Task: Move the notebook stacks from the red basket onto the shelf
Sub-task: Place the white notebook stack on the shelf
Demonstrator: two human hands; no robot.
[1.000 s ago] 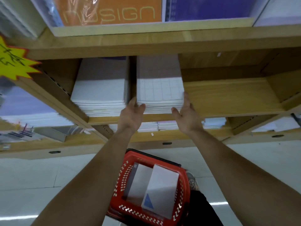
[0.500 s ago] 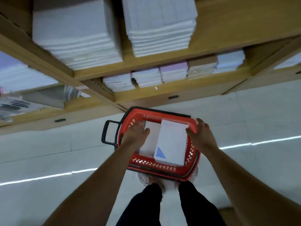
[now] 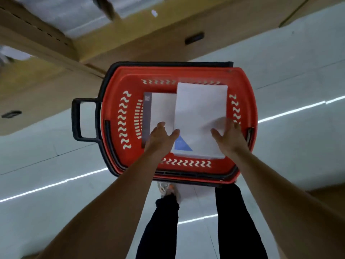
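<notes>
The notebook stack [image 3: 200,118] lies in the red basket [image 3: 112,113] beside another stack [image 3: 160,111], and I set my left hand [image 3: 160,137] and right hand [image 3: 228,136], fingers spread, against its sides to lift it level.

Bare forearms, no sleeves; black trousers [image 3: 237,221]; light sneaker [image 3: 166,189].

- We see the shelf [image 3: 130,36] only in part, blurred and cut by the top edge.
- The right stack [image 3: 200,116] hides part of the left stack [image 3: 161,109].
- We cannot read the small label [image 3: 147,98].
</notes>
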